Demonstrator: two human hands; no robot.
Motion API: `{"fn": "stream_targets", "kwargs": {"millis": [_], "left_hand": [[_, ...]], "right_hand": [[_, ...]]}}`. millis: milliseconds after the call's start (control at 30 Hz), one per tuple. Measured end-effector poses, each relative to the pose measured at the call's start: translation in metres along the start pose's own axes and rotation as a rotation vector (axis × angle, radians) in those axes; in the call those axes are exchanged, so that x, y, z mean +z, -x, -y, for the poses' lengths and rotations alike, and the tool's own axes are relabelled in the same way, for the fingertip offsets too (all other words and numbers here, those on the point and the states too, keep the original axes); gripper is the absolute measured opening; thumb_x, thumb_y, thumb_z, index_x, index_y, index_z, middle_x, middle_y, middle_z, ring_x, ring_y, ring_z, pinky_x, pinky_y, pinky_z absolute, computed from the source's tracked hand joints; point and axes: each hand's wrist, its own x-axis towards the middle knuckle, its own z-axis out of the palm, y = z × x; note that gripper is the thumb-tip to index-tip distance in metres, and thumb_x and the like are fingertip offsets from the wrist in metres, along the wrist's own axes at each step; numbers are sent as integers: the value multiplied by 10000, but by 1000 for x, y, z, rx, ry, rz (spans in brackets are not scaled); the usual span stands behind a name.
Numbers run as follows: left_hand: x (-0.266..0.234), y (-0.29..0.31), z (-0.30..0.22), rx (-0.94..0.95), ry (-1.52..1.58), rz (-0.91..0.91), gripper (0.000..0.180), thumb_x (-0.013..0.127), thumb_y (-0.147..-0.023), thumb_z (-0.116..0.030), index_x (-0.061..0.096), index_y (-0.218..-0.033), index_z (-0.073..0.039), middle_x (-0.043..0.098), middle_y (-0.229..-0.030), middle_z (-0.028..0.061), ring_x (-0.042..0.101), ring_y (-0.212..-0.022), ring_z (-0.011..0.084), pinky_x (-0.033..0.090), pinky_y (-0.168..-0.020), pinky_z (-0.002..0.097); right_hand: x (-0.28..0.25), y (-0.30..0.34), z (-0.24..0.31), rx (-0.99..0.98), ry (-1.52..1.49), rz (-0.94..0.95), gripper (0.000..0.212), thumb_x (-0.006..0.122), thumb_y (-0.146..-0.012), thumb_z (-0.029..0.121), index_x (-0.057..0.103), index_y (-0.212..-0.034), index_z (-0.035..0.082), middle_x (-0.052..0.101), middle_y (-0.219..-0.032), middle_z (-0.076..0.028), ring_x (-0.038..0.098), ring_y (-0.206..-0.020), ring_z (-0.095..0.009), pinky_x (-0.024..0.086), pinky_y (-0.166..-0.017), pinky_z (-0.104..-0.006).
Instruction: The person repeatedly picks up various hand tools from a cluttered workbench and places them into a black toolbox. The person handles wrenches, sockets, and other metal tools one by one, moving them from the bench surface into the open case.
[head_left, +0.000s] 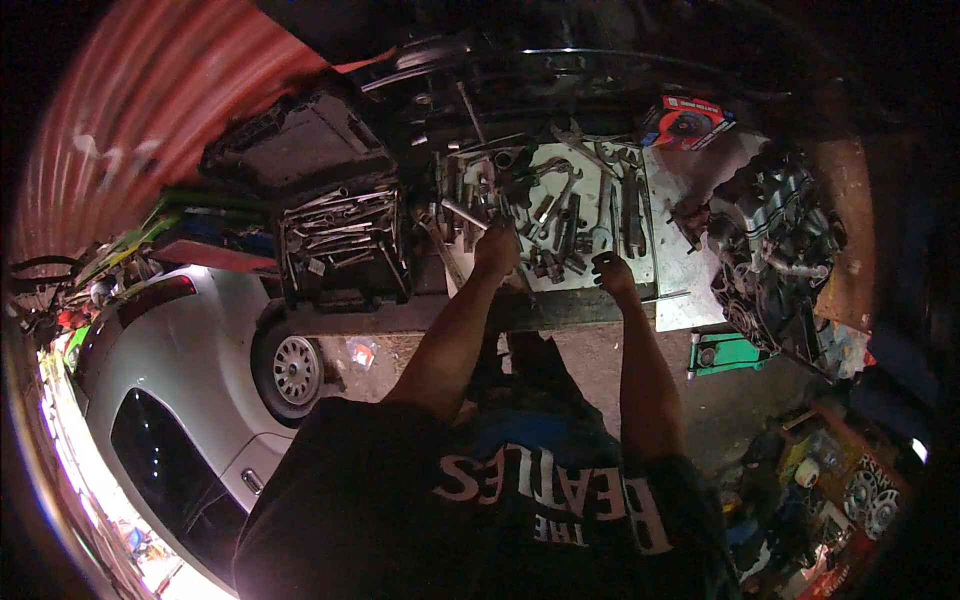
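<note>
My left hand reaches over the left part of a white board covered with hand tools. Its fingers are closed around the end of a silver bar-shaped tool, which points away to the left. What kind of tool it is cannot be made out. Farther right, my right hand hovers at the board's near edge, fingers bent and apart, with nothing plainly between them. Just beyond it lies an open-ended wrench. Several wrenches, sockets and dark metal bars are spread around both hands.
An open black tool case full of wrenches stands left of the board. To the right are a greasy engine and a red-and-black box. A green jack sits below the bench, and a silver car stands at left.
</note>
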Motion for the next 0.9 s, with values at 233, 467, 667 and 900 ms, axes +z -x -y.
{"fn": "stream_targets", "kwargs": {"millis": [233, 467, 667, 900], "left_hand": [[-7, -66, -22, -294, 52, -233, 469, 487, -834, -201, 446, -1286, -80, 476, -1285, 183, 560, -1023, 381, 499, -835, 439], [11, -89, -44, -149, -111, 189, 338, 573, -827, -223, 569, -1110, -38, 600, -1072, 199, 603, -985, 362, 500, -820, 453], [31, -50, -108, 13, 241, -48, 315, 592, -808, -254, 638, -1013, -21, 579, -1142, 223, 566, -1066, 365, 429, -931, 470], [11, -23, -90, -105, 252, -75, 288, 572, -824, -241, 629, -1047, -68, 586, -1128, 203, 583, -1049, 354, 482, -840, 472]], "right_hand": [[-19, 14, -12, -3, -1, -14, 283, 567, -869, 313, 611, -1015, 75, 682, -809, -72, 612, -578, -147, 487, -534, -301], [-44, 26, -26, 52, 10, -65, 266, 560, -884, 282, 613, -1019, 59, 673, -798, -89, 633, -603, -166, 490, -552, -295], [-54, 10, -79, -350, 223, -55, 240, 579, -888, 246, 615, -1018, 48, 662, -769, -92, 619, -593, -148, 488, -497, -286], [-30, 20, -40, 109, -166, 2, 223, 566, -894, 246, 593, -1009, 57, 622, -717, -58, 589, -562, -143, 471, -477, -286]]}}
